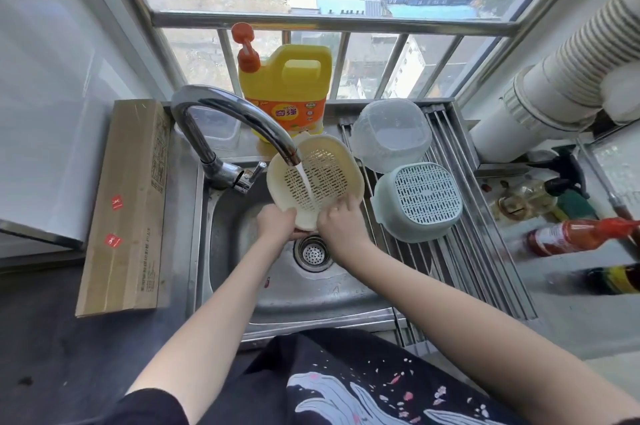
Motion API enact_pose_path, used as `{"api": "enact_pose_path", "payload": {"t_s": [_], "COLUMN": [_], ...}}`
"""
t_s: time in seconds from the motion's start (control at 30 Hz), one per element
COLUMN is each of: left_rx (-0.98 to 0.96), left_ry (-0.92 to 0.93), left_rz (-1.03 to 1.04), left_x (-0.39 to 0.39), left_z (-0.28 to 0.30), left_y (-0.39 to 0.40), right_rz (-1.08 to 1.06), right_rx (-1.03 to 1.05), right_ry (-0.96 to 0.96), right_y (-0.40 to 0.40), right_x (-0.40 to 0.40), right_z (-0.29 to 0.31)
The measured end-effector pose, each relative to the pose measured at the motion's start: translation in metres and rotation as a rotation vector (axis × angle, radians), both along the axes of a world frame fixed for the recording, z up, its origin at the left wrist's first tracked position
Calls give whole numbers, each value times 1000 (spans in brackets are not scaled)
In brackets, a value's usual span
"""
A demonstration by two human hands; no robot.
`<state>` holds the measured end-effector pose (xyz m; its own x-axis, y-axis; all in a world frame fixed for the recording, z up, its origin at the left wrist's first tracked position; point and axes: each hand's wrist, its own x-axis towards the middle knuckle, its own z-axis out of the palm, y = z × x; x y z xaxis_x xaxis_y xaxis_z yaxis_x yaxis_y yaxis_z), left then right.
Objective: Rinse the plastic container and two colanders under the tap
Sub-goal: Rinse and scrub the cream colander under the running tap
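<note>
A person stands at a steel sink (pixel 242 289), seen from above; a dark printed garment fills the bottom edge and both bare forearms reach forward over the basin. A round drain strainer (pixel 313 253) sits in the sink floor just below the hands.

The left hand (pixel 277 223) curls its fingers around the near left rim of a cream colander (pixel 322 178). The right hand (pixel 341 222) grips the near right rim, fingers bent over the edge. The colander is tilted with its slotted inside facing up toward the viewer. A stream of water (pixel 306 182) falls from the curved chrome tap (pixel 225 123) straight onto those slots.

To the right, a slatted drying rack (pixel 460 251) lies over the sink's edge. On it rests a pale green colander (pixel 417 203), turned bottom up. Just behind it, touching or nearly so, is a clear plastic container (pixel 391 135), also turned over.

On the dark tabletop to the left lies a long cardboard box (pixel 128 206). On the right are blurred sauce bottles (pixel 581 236).

Behind the tap stands a yellow detergent jug (pixel 287 92) with an orange pump, against a barred window (pixel 311 19).
</note>
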<state>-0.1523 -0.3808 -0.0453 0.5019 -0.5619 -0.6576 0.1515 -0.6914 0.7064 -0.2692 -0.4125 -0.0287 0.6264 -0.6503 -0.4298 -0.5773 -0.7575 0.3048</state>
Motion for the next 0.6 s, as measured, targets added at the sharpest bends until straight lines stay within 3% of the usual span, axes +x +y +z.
{"api": "enact_pose_path", "payload": {"t_s": [0.17, 0.23, 0.37, 0.6], "left_rx": [112, 140, 147, 140], "left_ry": [-102, -102, -125, -208], "left_rz": [-200, -244, -270, -230], "left_x": [-5, -2, -6, -3], "left_z": [10, 12, 12, 7], "left_y": [10, 18, 29, 37], "right_rz": [-289, -336, -304, -105], "right_rx": [628, 559, 335, 382], "right_ry": [-332, -390, -292, -213], "right_y": [-1, -9, -8, -10], "right_x": [-4, -16, -18, -13], "right_z": [-5, -8, -22, -31]}}
